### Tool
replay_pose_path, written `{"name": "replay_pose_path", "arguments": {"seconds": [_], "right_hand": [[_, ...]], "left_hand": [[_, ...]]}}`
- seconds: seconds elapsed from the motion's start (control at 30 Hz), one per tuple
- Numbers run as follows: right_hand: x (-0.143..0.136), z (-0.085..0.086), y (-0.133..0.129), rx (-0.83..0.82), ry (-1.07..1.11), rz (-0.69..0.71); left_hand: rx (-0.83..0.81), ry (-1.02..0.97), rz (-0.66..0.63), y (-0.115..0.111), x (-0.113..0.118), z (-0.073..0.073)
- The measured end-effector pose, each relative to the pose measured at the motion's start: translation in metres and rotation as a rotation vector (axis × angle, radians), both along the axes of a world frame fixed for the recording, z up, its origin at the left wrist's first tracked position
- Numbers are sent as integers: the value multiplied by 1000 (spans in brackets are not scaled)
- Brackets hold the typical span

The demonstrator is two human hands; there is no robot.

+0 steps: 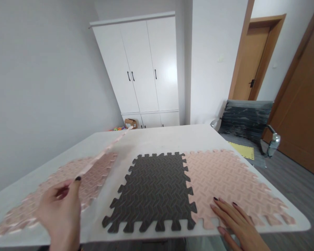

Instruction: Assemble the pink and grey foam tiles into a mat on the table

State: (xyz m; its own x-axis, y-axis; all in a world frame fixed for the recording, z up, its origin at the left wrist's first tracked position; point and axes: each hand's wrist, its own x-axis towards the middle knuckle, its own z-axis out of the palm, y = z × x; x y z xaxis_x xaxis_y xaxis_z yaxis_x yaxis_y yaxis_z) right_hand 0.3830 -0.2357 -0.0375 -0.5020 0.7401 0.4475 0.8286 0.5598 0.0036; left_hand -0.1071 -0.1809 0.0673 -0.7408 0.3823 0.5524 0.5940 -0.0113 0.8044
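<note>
My left hand (pixel 64 205) pinches the near end of a thin pink strip (pixel 104 151), which slants up and away over the table toward the back. Under and beside it, a pink foam mat (pixel 28 205) with toothed edges lies at the left; part of it is hidden by my hand and the strip. In the middle lies a dark grey foam mat (pixel 154 188), its right edge joined to another pink mat (pixel 219 177). My right hand (pixel 235 219) rests on the near edge of that right pink mat, palm down with fingers spread.
The mats are on a white table (pixel 172 137). Behind it are a white wardrobe (pixel 151 66), a cardboard box (pixel 131 123) and colourful small items. A dark chair (pixel 246 118) with a yellow sheet (pixel 242 150) stands at the right, near wooden doors.
</note>
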Motion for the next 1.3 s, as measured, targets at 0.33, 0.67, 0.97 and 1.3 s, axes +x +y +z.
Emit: {"name": "replay_pose_path", "arguments": {"seconds": [0.33, 0.67, 0.97, 1.3], "right_hand": [[47, 33, 34, -243, 326, -59], [159, 27, 227, -320, 462, -482], [154, -5, 307, -411, 315, -474], [174, -25, 305, -334, 295, -377]], "left_hand": [[-106, 335, -715, 145, 175, 14], [-659, 749, -961, 204, 265, -37], [-794, 924, -796, 228, 286, -44], [-714, 1104, -826, 194, 310, -58]]}}
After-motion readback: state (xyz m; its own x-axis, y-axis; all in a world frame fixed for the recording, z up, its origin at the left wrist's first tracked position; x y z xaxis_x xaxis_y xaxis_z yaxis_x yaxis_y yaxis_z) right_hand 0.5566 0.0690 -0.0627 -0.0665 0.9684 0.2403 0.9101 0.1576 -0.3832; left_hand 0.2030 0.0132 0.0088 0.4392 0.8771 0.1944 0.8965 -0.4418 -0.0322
